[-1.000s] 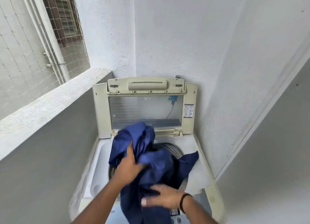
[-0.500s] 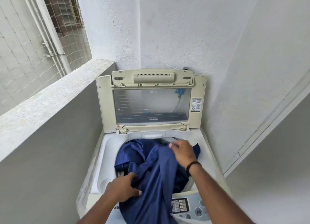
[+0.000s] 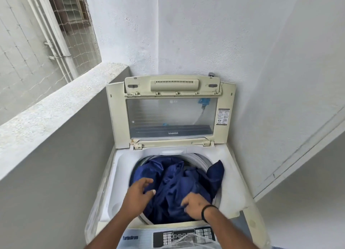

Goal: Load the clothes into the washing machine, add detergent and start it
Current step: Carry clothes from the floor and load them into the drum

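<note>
A dark blue garment (image 3: 177, 185) lies bunched in the round drum opening of a cream top-loading washing machine (image 3: 119, 174), with one corner (image 3: 217, 171) draped over the drum's right rim. My left hand (image 3: 139, 194) hovers over the garment's left side, fingers spread and loosely bent, holding nothing. My right hand (image 3: 195, 205), with a black band at the wrist, presses into the cloth at the drum's near right; its fingers curl into the fabric. The machine's lid (image 3: 170, 116) stands upright at the back.
The control panel (image 3: 183, 237) with several buttons runs along the near edge. A grey half-wall with a rough ledge (image 3: 56, 108) closes the left side, white walls stand behind and to the right. A netted window (image 3: 71, 21) is at the upper left.
The garment has gone from hanging over the front edge down into the drum. My right hand came back from the far rim to the near right; my left hand let go and rose.
</note>
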The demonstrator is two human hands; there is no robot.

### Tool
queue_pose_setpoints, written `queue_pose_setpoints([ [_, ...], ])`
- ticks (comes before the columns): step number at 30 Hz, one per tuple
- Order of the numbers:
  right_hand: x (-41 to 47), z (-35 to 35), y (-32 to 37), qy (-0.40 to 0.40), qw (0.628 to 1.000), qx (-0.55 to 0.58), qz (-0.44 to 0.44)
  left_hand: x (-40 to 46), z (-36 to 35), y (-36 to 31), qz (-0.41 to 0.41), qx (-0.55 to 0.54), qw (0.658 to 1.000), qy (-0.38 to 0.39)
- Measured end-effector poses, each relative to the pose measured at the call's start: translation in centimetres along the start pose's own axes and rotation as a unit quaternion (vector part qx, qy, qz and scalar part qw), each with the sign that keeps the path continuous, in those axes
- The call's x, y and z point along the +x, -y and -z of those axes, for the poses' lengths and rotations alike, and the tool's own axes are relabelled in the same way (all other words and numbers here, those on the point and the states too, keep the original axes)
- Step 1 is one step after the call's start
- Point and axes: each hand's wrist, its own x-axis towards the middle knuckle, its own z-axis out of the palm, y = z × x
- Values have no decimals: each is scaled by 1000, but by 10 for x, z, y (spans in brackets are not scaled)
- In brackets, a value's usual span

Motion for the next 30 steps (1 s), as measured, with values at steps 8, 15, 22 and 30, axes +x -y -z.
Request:
queue_pose_setpoints([
  [8, -12, 50, 26, -399, 839, 370, 17, 65, -19, 26, 34, 189, 969, 158],
  [15, 49, 50, -22, -73, 982, 97, -141, 127, -79, 33, -9, 255, 930, 265],
  [22, 124, 39, -23, 156, 957, -188, -153, 164, -66, 51, -27, 278, 916, 287],
  [30, 218, 32, -39, -213, 963, 154, -64, 189, -45, 35, -96, 217, 970, 60],
])
